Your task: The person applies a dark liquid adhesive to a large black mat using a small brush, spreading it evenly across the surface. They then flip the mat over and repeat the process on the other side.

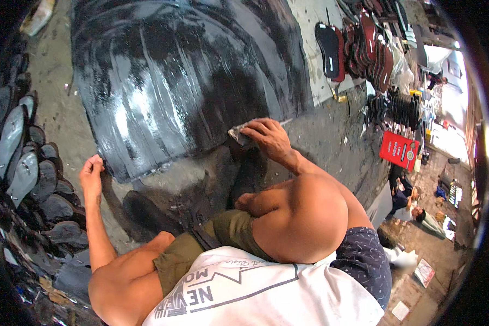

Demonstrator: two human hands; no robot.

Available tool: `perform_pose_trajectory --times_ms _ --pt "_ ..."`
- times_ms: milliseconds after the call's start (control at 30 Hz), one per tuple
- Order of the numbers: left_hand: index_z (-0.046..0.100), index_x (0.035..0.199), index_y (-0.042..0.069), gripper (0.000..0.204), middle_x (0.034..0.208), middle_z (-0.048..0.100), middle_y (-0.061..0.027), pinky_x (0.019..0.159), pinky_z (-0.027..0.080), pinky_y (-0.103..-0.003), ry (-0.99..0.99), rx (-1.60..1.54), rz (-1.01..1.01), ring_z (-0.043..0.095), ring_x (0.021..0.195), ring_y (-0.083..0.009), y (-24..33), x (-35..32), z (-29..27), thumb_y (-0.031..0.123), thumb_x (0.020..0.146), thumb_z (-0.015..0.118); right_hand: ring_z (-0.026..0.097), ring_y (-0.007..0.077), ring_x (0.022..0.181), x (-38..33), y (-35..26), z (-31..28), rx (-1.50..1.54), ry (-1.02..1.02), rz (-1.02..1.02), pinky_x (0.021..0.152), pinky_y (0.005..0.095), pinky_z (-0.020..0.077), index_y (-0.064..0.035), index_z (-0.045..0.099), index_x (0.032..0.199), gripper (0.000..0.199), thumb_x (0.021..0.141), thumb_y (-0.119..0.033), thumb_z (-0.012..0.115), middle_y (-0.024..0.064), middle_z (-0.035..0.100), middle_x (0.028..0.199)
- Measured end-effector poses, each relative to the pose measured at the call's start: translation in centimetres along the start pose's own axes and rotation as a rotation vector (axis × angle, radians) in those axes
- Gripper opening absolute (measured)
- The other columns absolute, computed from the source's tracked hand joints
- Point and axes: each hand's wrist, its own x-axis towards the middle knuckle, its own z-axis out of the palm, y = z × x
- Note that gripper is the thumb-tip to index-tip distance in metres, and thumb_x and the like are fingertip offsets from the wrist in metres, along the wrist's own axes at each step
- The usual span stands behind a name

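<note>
A large black rubber-like sheet [201, 117] lies on the grey floor in front of me, glossy and wet, with streaks running along it. My right hand [270, 142] is at the sheet's near edge, its fingers closed on a small, flat, greyish spreader [237, 133] that rests on the sheet. Beside the near left corner is my left hand [92, 173], fingers curled together. Whether it pinches the sheet's edge or something small is hidden.
Dark sandal soles [22, 157] are heaped along the left. Black and dark red soles [367, 46] lie at the far right, with a red box [399, 150] nearer. Two people sit or lie farther right. My dark footwear [146, 212] is close to the sheet's near edge.
</note>
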Motion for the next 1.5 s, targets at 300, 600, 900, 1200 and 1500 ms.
perform_pose_trajectory --times_ms 300,600,900,1200,1500 --pt "0.063 0.136 0.003 0.037 0.105 0.067 -0.0012 0.085 0.05 -0.026 0.221 0.081 0.38 0.061 0.091 -0.0096 9.1 5.3 -4.0 0.021 0.104 0.063 0.062 0.0194 0.118 19.6 -4.5 -22.8 0.519 0.027 0.377 0.103 0.0331 0.0476 0.0037 0.059 0.136 0.042 0.097 -0.012 0.067 0.0144 0.07 0.126" --pt "0.063 0.13 0.008 0.039 0.11 0.064 -0.0132 0.098 0.044 -0.047 0.539 0.196 0.657 0.062 0.108 -0.0307 11.3 17.0 -1.4 0.015 0.092 0.064 0.06 0.0143 0.111 56.8 -12.2 -25.3 0.463 0.237 -0.225 0.101 0.0292 0.0462 0.0029 0.054 0.143 0.048 0.096 -0.005 0.058 0.0073 0.067 0.124" --pt "0.062 0.117 0.012 0.03 0.11 0.063 -0.0107 0.09 0.044 -0.052 0.643 0.289 0.883 0.06 0.102 -0.0351 10.0 17.6 -1.4 0.015 0.087 0.066 0.07 0.0399 0.107 82.8 -19.4 -8.3 0.192 0.462 -0.341 0.094 0.0438 0.0544 -0.0044 0.06 0.137 0.047 0.09 -0.008 0.057 0.0246 0.071 0.118" --pt "0.063 0.114 0.012 0.028 0.106 0.064 -0.0107 0.082 0.049 -0.051 0.595 0.322 0.904 0.062 0.095 -0.0348 10.9 17.0 -2.8 0.011 0.086 0.067 0.058 0.033 0.128 80.7 -18.3 -0.5 -0.235 0.273 -0.298 0.104 0.0445 0.0507 -0.0148 0.063 0.136 0.042 0.095 -0.009 0.052 0.0085 0.064 0.138" --pt "0.066 0.109 0.009 0.02 0.11 0.067 -0.0097 0.09 0.044 -0.048 0.633 0.366 0.818 0.06 0.105 -0.0329 12.6 16.7 -1.2 0.011 0.089 0.064 0.067 0.0418 0.109 71.3 -8.2 -11.9 -0.19 0.256 -0.272 0.098 0.0493 0.0524 -0.0073 0.068 0.124 0.035 0.09 -0.011 0.061 0.0211 0.071 0.115"
